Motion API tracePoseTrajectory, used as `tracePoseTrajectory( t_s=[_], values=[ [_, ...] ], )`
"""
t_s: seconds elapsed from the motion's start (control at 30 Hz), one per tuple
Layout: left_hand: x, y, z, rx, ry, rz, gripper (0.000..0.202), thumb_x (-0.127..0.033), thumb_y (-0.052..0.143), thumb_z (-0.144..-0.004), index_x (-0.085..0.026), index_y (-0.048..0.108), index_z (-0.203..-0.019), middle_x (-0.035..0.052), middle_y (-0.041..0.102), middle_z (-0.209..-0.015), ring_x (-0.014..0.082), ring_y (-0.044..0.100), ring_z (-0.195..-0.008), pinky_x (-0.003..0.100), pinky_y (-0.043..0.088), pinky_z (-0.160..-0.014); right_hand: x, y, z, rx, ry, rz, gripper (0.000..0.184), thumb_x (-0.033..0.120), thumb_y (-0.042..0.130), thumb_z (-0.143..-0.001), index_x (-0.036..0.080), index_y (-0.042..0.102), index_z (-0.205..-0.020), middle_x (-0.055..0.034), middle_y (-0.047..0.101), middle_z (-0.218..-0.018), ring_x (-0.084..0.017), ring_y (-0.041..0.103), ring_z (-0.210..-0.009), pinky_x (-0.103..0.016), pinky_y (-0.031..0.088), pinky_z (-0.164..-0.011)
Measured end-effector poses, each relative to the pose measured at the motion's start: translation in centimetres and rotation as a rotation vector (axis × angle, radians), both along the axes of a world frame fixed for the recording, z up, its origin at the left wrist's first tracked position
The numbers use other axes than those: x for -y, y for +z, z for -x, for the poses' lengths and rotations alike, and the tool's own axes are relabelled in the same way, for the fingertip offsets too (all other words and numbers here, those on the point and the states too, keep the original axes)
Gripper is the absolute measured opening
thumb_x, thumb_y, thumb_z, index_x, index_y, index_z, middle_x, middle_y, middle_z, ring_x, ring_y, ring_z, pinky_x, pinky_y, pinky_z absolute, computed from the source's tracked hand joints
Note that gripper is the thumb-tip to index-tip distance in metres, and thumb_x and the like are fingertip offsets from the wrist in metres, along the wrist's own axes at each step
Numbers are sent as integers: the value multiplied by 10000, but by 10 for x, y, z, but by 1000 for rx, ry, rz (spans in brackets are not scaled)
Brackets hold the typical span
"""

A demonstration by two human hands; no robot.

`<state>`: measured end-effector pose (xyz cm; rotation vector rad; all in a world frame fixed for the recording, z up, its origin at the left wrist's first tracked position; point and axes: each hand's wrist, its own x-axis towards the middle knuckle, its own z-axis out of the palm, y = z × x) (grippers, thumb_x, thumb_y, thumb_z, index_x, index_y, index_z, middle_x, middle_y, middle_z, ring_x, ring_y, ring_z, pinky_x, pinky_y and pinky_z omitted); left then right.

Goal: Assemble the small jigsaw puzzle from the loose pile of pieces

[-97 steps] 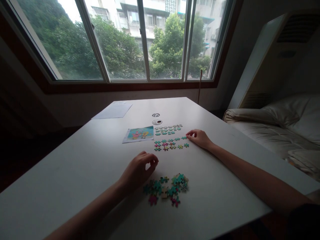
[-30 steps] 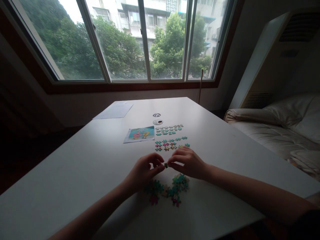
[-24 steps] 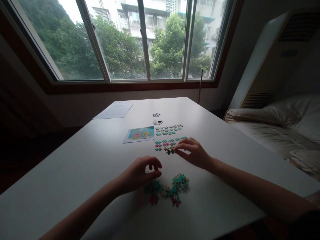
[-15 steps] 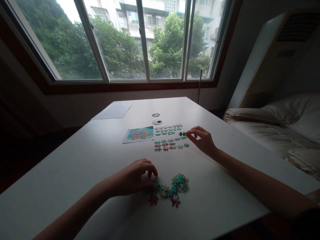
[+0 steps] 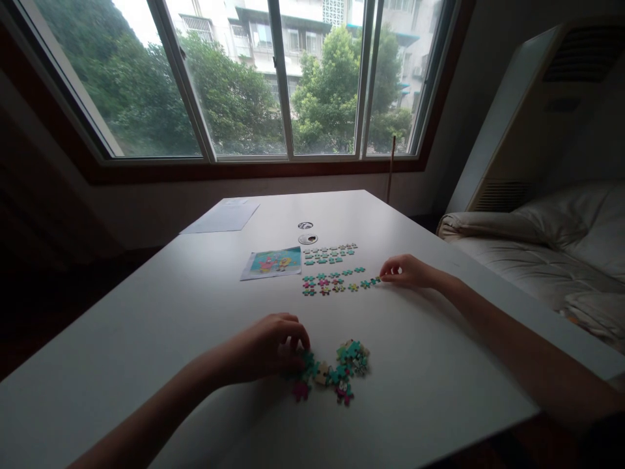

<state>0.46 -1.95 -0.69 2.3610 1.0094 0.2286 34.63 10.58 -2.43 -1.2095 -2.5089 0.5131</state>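
My right hand [image 5: 406, 270] pinches a small dark puzzle piece [image 5: 375, 279] at the right end of the lowest row, down on the white table. Several rows of puzzle pieces [image 5: 324, 283] lie to its left. Nearer to me, my left hand [image 5: 276, 345] rests at the left edge of a loose pile of puzzle pieces [image 5: 351, 354]. Its fingers curl down and its thumb and fingertips close in on a teal puzzle piece [image 5: 308, 359], partly hidden by the hand. Teal, magenta and pale backs show in the pile.
A colourful picture sheet [image 5: 273, 262] lies left of the rows. Behind them are two round discs [image 5: 307, 239]. A large paper sheet [image 5: 219, 218] lies at the table's [image 5: 146, 293] far left. A pale sofa [image 5: 517, 251] stands to the right, and a window is beyond.
My right hand has moved right and nearer with its piece, from above the rows to the end of the lowest row. My left fingertips have come down closer to the thumb.
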Motion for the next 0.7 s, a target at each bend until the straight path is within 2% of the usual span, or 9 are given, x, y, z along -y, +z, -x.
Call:
tracePoseTrajectory(
  t_s=[0.27, 0.53, 0.7],
  values=[
    [0, 0, -2, 2, 3, 26, 181, -278, 584, -740, -217, 625, -905, 22, 553, -831, 116, 511, -675, 218, 406, -621, -4, -2, -7, 40, -19, 103, 265, 378, 570, -706, 168, 678, -826, -33, 628, -701, -122, 537, -629, -227, 406, -592],
    [0, 1, -3, -3, 12, 38, 157, -258, 590, -729, -213, 616, -876, 14, 550, -837, 121, 507, -694, 220, 402, -630, 3, -1, 6, -9, 11, 26, 239, 349, 563, -724, 173, 668, -847, -36, 618, -760, -102, 514, -613, -215, 416, -580],
    [2, 4, -4, 48, 13, 52, 80, -237, 568, -737, -191, 596, -796, 12, 542, -838, 120, 478, -699, 213, 388, -613, 2, -3, 6, -17, 36, -8, 216, 335, 566, -734, 177, 674, -835, -33, 606, -751, -93, 500, -598, -215, 419, -582]
  ],
)
